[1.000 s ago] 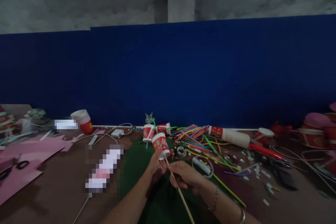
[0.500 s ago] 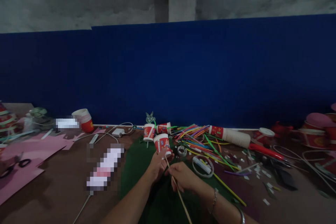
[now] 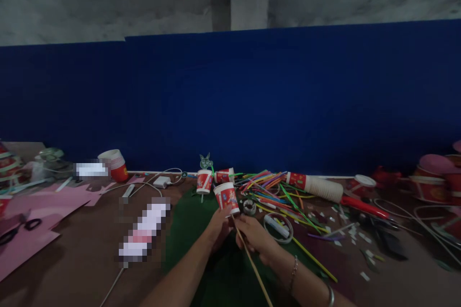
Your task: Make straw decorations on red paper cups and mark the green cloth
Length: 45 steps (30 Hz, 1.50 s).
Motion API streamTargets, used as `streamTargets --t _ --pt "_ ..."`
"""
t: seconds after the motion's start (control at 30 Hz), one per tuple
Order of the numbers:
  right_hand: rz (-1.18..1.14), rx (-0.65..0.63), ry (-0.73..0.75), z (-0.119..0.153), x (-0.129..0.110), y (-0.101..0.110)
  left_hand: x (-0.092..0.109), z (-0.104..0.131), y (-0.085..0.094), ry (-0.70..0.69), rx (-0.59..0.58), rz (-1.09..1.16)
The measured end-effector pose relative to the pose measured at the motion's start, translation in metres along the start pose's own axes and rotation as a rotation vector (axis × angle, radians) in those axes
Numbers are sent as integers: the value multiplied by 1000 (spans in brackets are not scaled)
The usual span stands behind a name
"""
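Note:
My left hand [image 3: 218, 225] is closed around the lower part of a red and white paper cup [image 3: 226, 196], which tilts with its wide rim up and away from me. My right hand [image 3: 252, 234], wearing a bracelet and a bangle at the wrist, grips a thin wooden stick [image 3: 256, 271]. The stick's upper end meets the cup's base; whether it pierces it I cannot tell. Just behind stands another paper cup [image 3: 204, 182] with a cat-like cutout [image 3: 205, 160] above it. A further cup [image 3: 224, 175] lies on its side beside that one.
Colourful straws [image 3: 264, 184] lie in a heap beside a tape roll [image 3: 249, 206]. A glue stick [image 3: 277, 225], a stack of cups [image 3: 324, 188] and paper scraps lie to the right. Pink paper [image 3: 39, 225], scissors [image 3: 21, 228] and a cable are at the left. A blue panel [image 3: 230, 96] stands behind.
The cup has shifted slightly to the right and its tilt has changed. My right hand and the stick's upper end have moved a little right and closer to the cup's base.

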State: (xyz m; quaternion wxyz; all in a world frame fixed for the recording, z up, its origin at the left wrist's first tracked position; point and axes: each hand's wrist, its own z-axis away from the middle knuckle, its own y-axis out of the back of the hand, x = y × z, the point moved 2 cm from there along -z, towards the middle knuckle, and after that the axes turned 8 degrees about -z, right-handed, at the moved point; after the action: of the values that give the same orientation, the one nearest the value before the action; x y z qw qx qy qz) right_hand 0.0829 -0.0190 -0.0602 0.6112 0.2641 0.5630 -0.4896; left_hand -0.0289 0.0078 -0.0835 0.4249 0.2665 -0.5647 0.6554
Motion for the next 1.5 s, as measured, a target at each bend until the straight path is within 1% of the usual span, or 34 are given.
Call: streamTargets --t 0.1,0.23,0.3,0.43,0.63,0.97,1.1,1.17,1.23,1.3,1.37,1.43,1.5 --pt "125 59 32 -6 3 3 0 -2 -2 -37 -37 -4" --pt "219 103 82 -10 8 6 -2 -6 -1 -84 -21 -20" --pt "245 99 92 -11 11 6 -3 -5 -1 -85 -13 -50" --pt "230 14 57 -10 11 4 -4 -1 -1 -60 -13 -72" --pt "60 -112 38 -2 2 2 0 2 -1 -53 -22 -70" --pt "-154 -147 19 0 7 -1 4 6 -2 -15 70 -69" --pt "-198 -162 9 4 3 -3 0 0 3 6 75 -50" --pt "-178 -175 -47 8 3 -6 -2 -7 6 -2 79 7" --pt "-103 -226 -116 11 6 -11 -3 -14 11 -16 89 76" --pt "-26 -273 -140 13 7 -16 -2 -19 15 -14 95 101" --pt "0 -240 -79 12 4 -16 1 -19 17 -12 94 114" --pt "-12 -155 13 8 -3 -12 4 -16 17 -3 72 116" --pt "-68 -52 79 3 -10 -5 7 -10 12 5 38 95"
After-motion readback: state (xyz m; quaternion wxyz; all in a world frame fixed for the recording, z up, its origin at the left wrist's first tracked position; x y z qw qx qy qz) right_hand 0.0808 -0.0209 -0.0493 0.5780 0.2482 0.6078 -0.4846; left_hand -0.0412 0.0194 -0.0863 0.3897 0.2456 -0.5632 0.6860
